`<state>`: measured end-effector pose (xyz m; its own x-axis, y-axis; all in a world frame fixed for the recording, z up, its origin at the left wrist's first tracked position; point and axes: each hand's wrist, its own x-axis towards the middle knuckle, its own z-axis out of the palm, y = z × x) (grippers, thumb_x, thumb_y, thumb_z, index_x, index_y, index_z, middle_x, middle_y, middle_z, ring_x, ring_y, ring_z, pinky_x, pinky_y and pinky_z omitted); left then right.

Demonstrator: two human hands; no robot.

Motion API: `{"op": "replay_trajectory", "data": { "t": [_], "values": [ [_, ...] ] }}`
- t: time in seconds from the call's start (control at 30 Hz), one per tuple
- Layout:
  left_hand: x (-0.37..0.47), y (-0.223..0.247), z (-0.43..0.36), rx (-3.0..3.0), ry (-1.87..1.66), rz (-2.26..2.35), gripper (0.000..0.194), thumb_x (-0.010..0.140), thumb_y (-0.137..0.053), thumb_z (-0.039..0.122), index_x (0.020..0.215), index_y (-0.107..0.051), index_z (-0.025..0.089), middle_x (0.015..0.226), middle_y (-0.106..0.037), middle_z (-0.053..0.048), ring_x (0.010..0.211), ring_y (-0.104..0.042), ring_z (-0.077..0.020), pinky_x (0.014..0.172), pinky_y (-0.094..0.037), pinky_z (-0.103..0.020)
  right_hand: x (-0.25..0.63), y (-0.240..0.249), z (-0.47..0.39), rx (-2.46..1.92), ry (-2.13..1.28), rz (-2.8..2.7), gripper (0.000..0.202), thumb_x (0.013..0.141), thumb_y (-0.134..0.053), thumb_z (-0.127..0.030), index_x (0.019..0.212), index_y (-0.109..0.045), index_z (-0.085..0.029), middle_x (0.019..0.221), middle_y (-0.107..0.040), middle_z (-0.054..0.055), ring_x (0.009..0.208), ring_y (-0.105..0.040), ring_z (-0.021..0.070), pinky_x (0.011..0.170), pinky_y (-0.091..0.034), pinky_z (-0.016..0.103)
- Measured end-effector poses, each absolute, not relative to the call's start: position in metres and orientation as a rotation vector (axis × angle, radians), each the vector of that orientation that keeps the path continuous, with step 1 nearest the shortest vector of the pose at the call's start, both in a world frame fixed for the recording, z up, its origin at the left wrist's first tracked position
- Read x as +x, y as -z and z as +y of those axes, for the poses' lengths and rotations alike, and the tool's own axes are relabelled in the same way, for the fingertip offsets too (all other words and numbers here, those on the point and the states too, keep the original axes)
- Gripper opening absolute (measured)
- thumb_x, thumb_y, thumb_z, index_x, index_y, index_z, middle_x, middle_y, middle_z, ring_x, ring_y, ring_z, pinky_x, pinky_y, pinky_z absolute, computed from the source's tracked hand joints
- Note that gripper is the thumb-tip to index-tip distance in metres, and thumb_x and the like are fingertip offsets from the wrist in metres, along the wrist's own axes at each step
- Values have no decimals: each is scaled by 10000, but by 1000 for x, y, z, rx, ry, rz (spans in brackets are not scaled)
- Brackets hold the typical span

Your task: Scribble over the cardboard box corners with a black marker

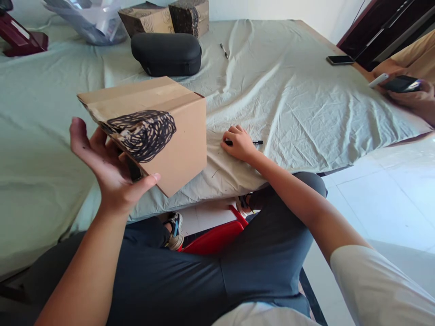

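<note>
A brown cardboard box (pixel 183 140) with a black scribbled patch on its side is tilted above the near edge of the cloth. My left hand (pixel 113 170) holds it from the left, thumb on the near face and some fingers hidden behind or inside its edge. To the right of the box, my right hand (pixel 238 142) rests on the cloth, its fingers curled round a black pen (pixel 258 142) whose end sticks out to the right. A short dark line marks the cloth between box and hand.
Behind the box, a black case (pixel 166 54) lies on the cloth-covered table (pixel 288 99). Two scribbled cardboard boxes (pixel 189 17), a clear plastic bin (pixel 98 22) and another pen (pixel 224 50) are farther back. At right, a phone (pixel 340 60) lies near a person's hands (pixel 413 97) holding a device.
</note>
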<state>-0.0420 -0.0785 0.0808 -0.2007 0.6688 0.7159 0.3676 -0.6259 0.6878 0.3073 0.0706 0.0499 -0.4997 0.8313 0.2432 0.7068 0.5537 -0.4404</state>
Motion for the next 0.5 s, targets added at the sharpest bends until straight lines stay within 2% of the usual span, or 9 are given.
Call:
{"op": "replay_trajectory", "data": {
  "t": [0.07,0.13,0.23,0.27,0.33,0.4,0.47,0.5],
  "values": [
    [-41,-84,-76,1729,-2006,1235,1529,325,-986,832,1579,-245,366,1620,-461,-129,1645,-433,-413,1296,-470,-689,306,-48,69,-1248,-355,-2370,203,982,-680,-354,1090,-775,-212,1283,-755,198,1272,-593,391,1127,-443,578],
    [-36,-91,-77,1648,-2091,1204,1458,340,-982,799,1552,-296,370,1570,-508,-96,1623,-449,-379,1303,-460,-639,307,-53,66,-1131,-460,-2293,371,1036,-651,-480,1266,-792,-226,1371,-755,192,1340,-603,406,1205,-414,632],
    [-20,-109,-87,1488,-2089,1079,1277,329,-1012,590,1478,-486,403,1490,-609,-17,1496,-553,-317,1269,-495,-520,307,-68,56,-793,-904,-2152,648,1083,-530,-713,1553,-691,-297,1572,-707,151,1455,-619,386,1261,-450,628],
    [-12,-116,-92,1379,-2067,1049,1145,371,-994,489,1426,-553,407,1478,-643,12,1431,-591,-285,1264,-499,-487,306,-74,52,-679,-1067,-2110,728,1067,-518,-779,1640,-623,-342,1684,-642,129,1502,-609,380,1259,-481,615],
    [4,-127,-102,1159,-2053,1021,855,481,-863,325,1306,-644,375,1287,-725,15,1247,-669,-271,1182,-552,-467,303,-84,42,-502,-1302,-2057,888,992,-574,-879,1755,-478,-433,1884,-430,74,1593,-562,386,1248,-528,596],
    [18,-132,-110,986,-1979,1071,641,551,-799,251,1172,-661,327,1259,-753,2,1271,-678,-280,1173,-558,-457,298,-92,32,-403,-1381,-2057,1047,895,-678,-927,1796,-404,-468,1977,-223,30,1674,-479,415,1255,-539,592],
    [27,-132,-114,880,-1899,1145,507,648,-832,291,1118,-642,306,1288,-771,-3,1329,-674,-287,1166,-580,-452,294,-97,25,-369,-1391,-2071,1137,839,-733,-944,1808,-392,-457,1995,-147,9,1740,-376,440,1267,-536,583],
    [29,-130,-115,891,-1836,1179,448,737,-857,387,1118,-639,301,1312,-778,-14,1368,-669,-299,1166,-592,-461,294,-99,22,-366,-1400,-2072,1152,832,-729,-955,1810,-395,-447,1991,-170,10,1755,-346,446,1264,-541,575]
  ]
}}
